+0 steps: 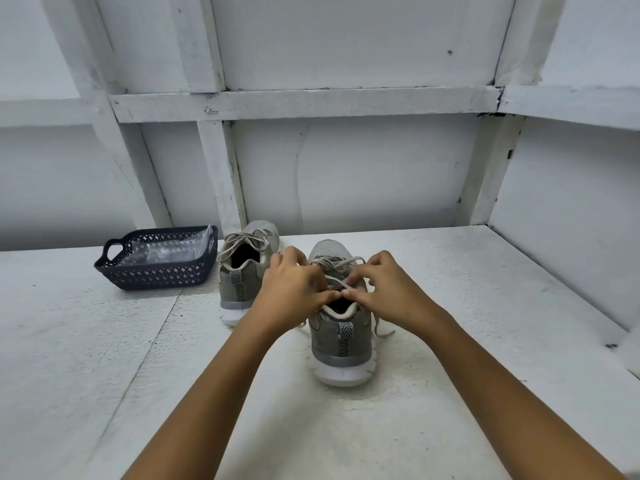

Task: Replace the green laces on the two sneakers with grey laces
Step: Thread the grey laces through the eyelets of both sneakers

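We list one white bench set against a white panelled wall, carrying two grey sneakers with white soles, heels toward us. The near sneaker stands upright at the middle of the bench. Its pale lace is threaded across the tongue, and a loose lace end trails down its right side onto the bench. The left hand and the right hand meet over the mouth of this sneaker. Each grip is narrow, with curled fingers and thumb pinching a strand of the lace just above the collar, and the fingertips of the two hands almost touch. The far sneaker stands just beside and behind the left hand, laced with a like pale lace. A dark openwork basket with handles sits to its left, holding clear plastic bags; we cannot tell what the bags contain.
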Tool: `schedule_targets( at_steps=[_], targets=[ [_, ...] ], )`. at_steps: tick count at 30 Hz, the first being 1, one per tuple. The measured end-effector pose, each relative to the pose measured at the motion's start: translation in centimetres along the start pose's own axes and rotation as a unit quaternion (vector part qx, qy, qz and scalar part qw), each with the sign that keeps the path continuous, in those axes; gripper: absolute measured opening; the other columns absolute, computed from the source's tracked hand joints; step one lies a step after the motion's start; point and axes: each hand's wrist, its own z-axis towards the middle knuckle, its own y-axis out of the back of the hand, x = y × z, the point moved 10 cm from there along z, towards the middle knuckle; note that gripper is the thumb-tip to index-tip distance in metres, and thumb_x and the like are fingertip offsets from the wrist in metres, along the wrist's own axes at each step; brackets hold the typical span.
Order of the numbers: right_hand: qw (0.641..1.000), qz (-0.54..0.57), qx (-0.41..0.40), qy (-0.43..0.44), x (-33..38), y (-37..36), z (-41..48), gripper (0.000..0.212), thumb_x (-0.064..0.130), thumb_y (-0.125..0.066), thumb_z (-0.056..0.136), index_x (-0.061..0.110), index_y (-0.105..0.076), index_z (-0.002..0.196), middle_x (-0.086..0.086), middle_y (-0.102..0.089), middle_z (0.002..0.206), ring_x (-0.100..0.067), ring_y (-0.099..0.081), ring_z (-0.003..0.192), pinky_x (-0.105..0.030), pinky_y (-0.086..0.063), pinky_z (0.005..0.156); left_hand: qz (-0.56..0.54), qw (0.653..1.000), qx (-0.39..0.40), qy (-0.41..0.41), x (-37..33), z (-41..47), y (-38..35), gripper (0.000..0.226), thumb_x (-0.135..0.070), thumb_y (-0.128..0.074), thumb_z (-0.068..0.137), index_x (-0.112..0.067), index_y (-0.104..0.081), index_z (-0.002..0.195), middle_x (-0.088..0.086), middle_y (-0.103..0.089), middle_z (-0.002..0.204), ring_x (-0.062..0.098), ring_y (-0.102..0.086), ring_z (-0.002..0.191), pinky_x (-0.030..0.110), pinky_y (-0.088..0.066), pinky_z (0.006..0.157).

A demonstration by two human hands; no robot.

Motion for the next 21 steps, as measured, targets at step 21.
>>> schedule_targets(
  at_steps=[21],
  targets=[
    [0.993,-0.011,-0.046,0.106,2.7,1.5,-0.6,0.021,0.017,-0.061,0.088,0.021,-0.061,0.109,-0.002,-0.042,0.120,-0.018,-0.054,0.103,-0.032,-0.046,0.089,-0.108,0.994,-0.007,-0.017,1.4,1.1,1.1,0.016,-0.029,-0.060,0.091,-0.014,-0.064,0.090,0.001,-0.050,0.095,0.015,-0.049,0.094,0.023,-0.032,0.077]
  ],
)
